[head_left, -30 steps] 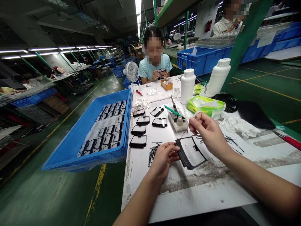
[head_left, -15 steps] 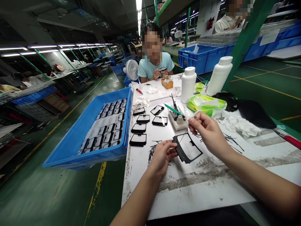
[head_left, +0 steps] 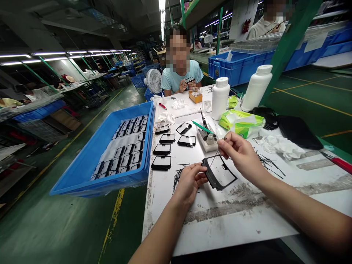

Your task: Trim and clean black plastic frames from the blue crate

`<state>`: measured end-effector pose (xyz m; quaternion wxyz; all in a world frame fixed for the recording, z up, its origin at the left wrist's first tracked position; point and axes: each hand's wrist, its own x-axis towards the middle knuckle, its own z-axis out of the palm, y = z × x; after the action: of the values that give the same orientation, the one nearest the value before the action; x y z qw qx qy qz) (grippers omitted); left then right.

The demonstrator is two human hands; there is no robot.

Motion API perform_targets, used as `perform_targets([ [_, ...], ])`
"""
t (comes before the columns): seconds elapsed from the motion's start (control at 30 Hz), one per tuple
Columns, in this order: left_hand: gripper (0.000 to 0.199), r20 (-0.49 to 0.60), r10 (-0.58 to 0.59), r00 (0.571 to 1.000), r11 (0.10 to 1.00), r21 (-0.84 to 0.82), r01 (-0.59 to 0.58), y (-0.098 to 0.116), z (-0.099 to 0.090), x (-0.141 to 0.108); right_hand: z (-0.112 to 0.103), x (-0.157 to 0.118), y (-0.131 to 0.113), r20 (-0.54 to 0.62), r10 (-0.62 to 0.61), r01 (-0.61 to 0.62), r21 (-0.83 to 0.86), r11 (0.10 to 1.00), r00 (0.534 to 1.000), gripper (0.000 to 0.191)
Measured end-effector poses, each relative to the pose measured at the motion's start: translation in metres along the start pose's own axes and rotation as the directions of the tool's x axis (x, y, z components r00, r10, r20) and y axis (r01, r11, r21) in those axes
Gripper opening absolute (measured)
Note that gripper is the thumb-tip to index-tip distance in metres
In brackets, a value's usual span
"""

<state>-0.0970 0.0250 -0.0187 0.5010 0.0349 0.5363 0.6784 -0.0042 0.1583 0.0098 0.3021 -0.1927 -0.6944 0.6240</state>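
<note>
Black plastic frame (head_left: pixel 213 175) with a clear window is the main thing on my feed. The left hand (head_left: pixel 189 181) grips its left edge, fingers curled around it, and holds it low over the white worktop (head_left: pixel 220 223). The right hand (head_left: pixel 239 156) pinches a thin black strip (head_left: pixel 216 156) between thumb and forefinger, with the strip's lower end right at the frame's top edge. Loose black strips (head_left: pixel 178 178) lie on the worktop by the left hand, and more (head_left: pixel 268 165) lie out past the right.

Six more frames (head_left: pixel 167 146) sit just ahead, beside a small white tray (head_left: pixel 205 142) holding a green-handled tool (head_left: pixel 202 127). Two white bottles (head_left: pixel 220 99) and a green packet (head_left: pixel 242 123) stand beyond. To the left, a blue crate (head_left: pixel 96 185) is packed with frames. Across the worktop, a co-worker (head_left: pixel 178 77) holds a small dark piece in both hands.
</note>
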Motion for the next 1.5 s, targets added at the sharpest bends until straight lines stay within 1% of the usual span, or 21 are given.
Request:
perform_targets([
  [0.4, 0.018, 0.000, 0.001, 1.000, 1.000, 0.006, -0.001, 0.0001, -0.0002, -0.0012, -0.0002, -0.0006, -0.0028, -0.019, 0.012, -0.011, 0.045, 0.999, 1.000, 0.036],
  [1.03, 0.018, 0.000, -0.004, 1.000, 1.000, 0.005, 0.004, -0.0010, 0.0000, -0.0011, -0.0006, -0.0010, -0.0012, -0.004, 0.014, -0.014, 0.021, 1.000, 1.000, 0.036],
  [1.27, 0.017, 0.008, -0.007, 1.000, 1.000, 0.003, 0.007, 0.0002, -0.0005, -0.0006, -0.0008, -0.0003, -0.0011, -0.021, 0.006, -0.006, 0.012, 1.000, 1.000, 0.036],
  [1.5, 0.017, -0.002, -0.015, 1.000, 1.000, 0.002, 0.015, -0.0004, -0.0006, 0.0003, -0.0001, -0.0013, 0.0013, -0.004, 0.009, -0.008, 0.016, 1.000, 1.000, 0.036],
])
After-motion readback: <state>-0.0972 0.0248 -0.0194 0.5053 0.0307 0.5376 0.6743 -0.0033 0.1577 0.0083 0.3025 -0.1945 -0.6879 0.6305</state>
